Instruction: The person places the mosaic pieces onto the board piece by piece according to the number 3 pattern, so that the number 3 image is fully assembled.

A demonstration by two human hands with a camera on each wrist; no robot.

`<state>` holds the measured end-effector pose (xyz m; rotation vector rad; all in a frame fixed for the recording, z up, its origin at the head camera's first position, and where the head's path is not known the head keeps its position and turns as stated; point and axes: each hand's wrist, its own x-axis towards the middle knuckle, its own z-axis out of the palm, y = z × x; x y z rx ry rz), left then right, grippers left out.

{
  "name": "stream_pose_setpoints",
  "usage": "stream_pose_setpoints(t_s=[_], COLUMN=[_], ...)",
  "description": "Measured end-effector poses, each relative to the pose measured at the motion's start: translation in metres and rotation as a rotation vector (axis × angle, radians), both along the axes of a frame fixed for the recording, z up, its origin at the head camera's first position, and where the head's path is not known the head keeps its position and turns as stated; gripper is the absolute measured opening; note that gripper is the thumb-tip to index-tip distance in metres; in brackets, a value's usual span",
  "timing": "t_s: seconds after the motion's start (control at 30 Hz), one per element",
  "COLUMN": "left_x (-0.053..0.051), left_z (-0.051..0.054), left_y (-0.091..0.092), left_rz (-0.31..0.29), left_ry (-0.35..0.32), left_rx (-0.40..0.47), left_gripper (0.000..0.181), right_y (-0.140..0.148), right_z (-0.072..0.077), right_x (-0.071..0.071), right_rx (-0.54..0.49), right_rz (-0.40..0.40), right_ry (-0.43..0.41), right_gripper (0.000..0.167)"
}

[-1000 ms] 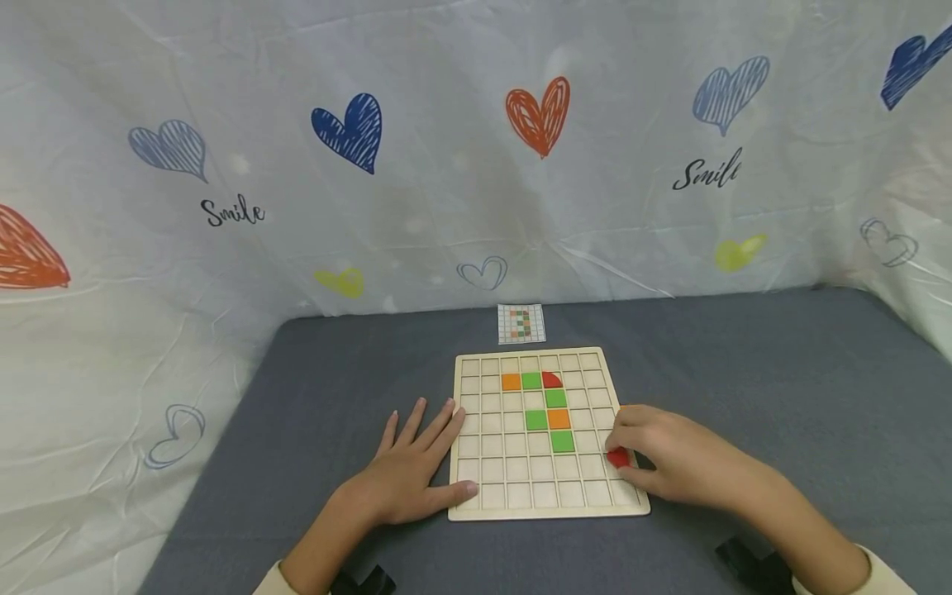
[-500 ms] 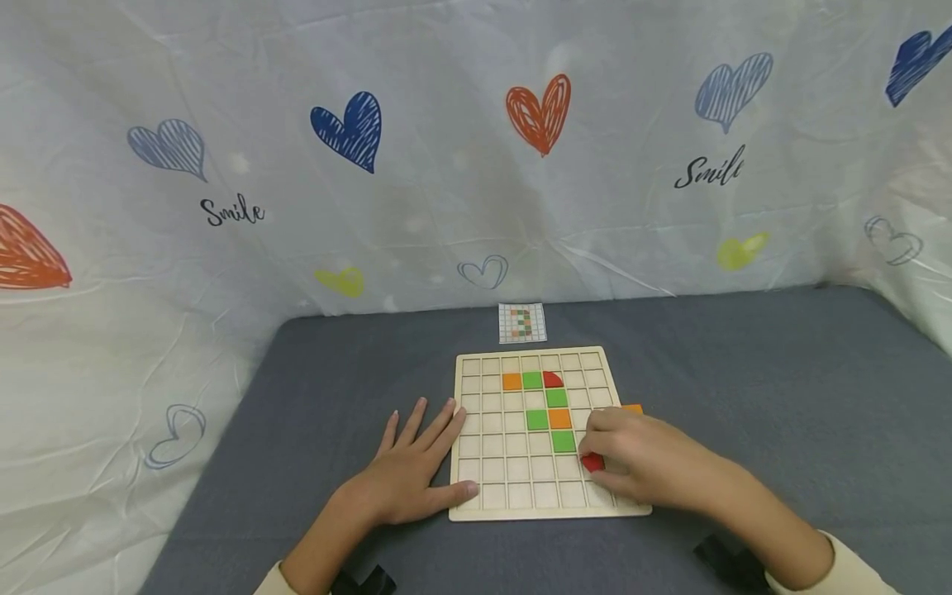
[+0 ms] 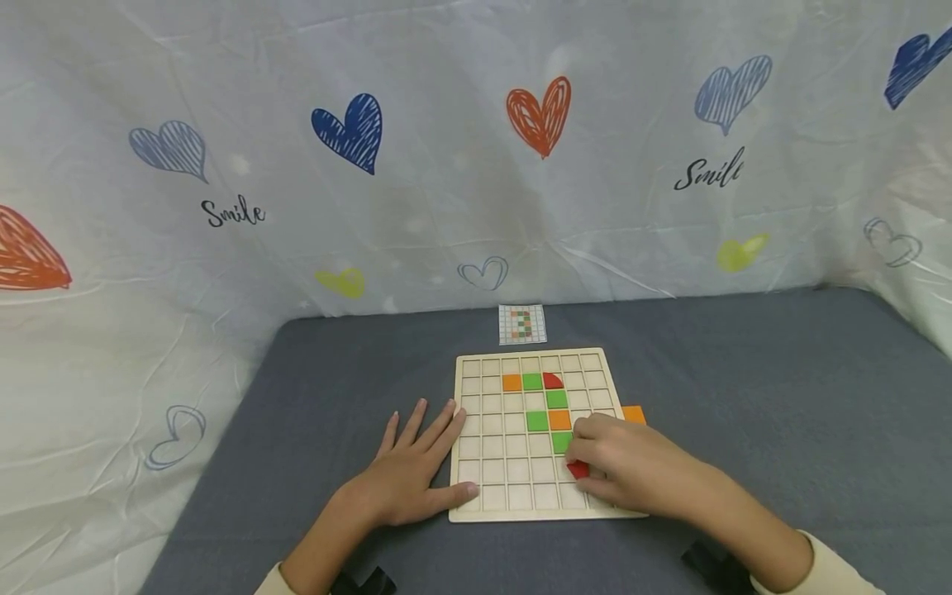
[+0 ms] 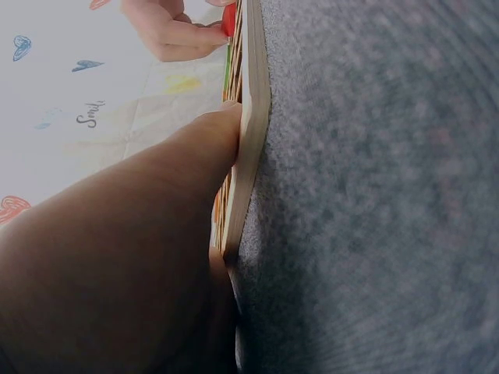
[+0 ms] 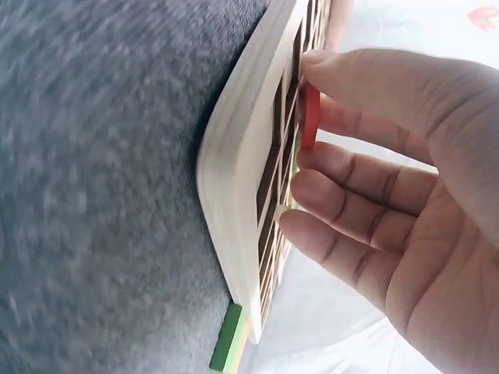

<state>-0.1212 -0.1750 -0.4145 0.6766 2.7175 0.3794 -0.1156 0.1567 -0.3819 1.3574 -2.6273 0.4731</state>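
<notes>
A wooden grid board (image 3: 476,512) lies on the table before me. My left hand (image 3: 412,475) is spread flat over its left edge, thumb on the near corner. Between thumb and fingertips my right hand (image 3: 632,467) pinches a small red tile (image 3: 578,469) over the lower right cells; its full shape is covered. In the right wrist view the red tile (image 5: 311,117) stands on edge at the grid. Set in the cells are orange tiles (image 3: 559,420), several green tiles (image 3: 537,421) and a red quarter-round tile (image 3: 552,381).
Behind the board lies a small printed pattern card (image 3: 522,325). An orange tile (image 3: 634,414) lies past the board's right edge, partly behind my right hand. A green tile (image 5: 228,339) shows by the board in the right wrist view. A white curtain (image 3: 439,182) with hearts hangs behind.
My right hand has moved left with the red tile, from the board's right edge in over the grid. The orange tile beside the board is more exposed. My left hand has not moved.
</notes>
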Motion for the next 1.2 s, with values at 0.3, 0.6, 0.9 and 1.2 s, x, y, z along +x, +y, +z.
stream_pose_setpoints(t_s=[0.3, 0.6, 0.9, 1.2], left_x=[0.001, 0.001, 0.003, 0.004], left_z=[0.001, 0.003, 0.01, 0.013], left_y=[0.001, 0.001, 0.004, 0.005], left_rz=[-0.008, -0.004, 0.001, 0.006], left_ry=[0.007, 0.006, -0.001, -0.002], left_rx=[0.031, 0.016, 0.018, -0.001], left_gripper=[0.095, 0.096, 0.095, 0.095], right_y=[-0.013, -0.021, -0.021, -0.02], right_z=[0.002, 0.0, -0.002, -0.002], right_x=[0.002, 0.0, -0.004, -0.003], right_rx=[0.051, 0.014, -0.085, -0.044], right_rz=[-0.078, -0.089, -0.141, -0.071], right_ry=[-0.09, -0.165, -0.276, -0.165], right_gripper=[0.025, 0.023, 0.028, 0.025])
